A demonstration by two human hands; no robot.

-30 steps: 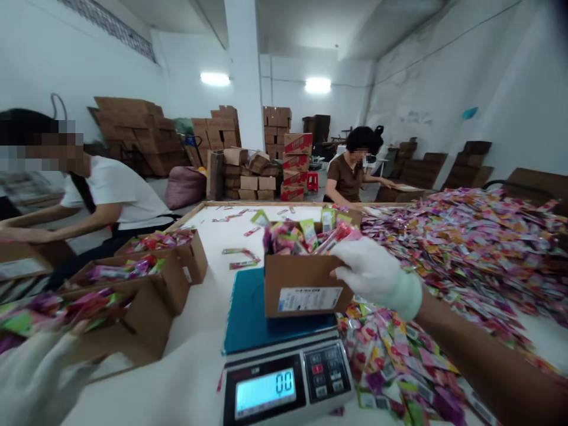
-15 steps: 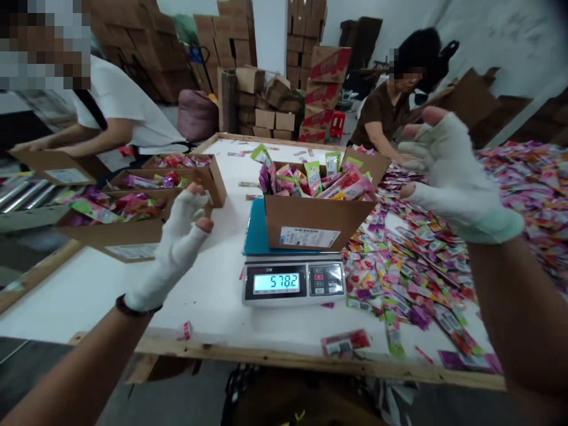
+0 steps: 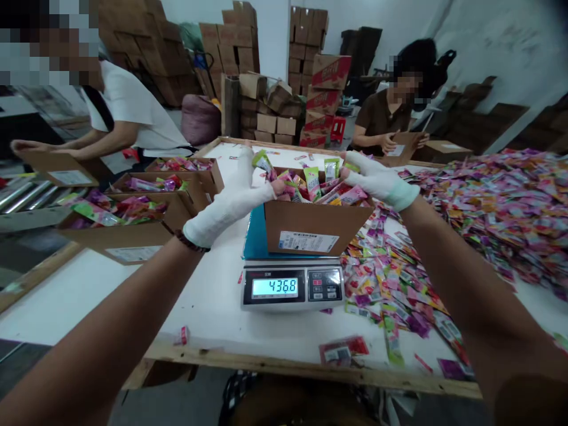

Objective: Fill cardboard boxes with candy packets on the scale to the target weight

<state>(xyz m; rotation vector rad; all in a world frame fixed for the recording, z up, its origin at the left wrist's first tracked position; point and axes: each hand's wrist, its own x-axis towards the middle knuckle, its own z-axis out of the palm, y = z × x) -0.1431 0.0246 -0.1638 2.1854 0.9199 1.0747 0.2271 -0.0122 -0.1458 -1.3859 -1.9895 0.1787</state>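
Left hand point(image 3: 231, 204) gloved, fingers loosely curled at the left rim of the cardboard box point(image 3: 316, 228), fingertips among the sachets point(image 3: 319, 188) inside; firm hold or not, cannot tell. Right hand point(image 3: 377, 179) gloved, fingers bent over the box's right rim, touching sachets, grip unclear. Box sits on the blue-topped scale point(image 3: 293, 284), display lit, near the table's front wooden edge point(image 3: 284, 362). Bare white table point(image 3: 89, 287) left of the scale; filled boxes point(image 3: 128, 222) beyond it. Loose sachet heap point(image 3: 479, 207) crowds the right side. Two other people work at the far sides; stacked cartons point(image 3: 270, 112) behind.
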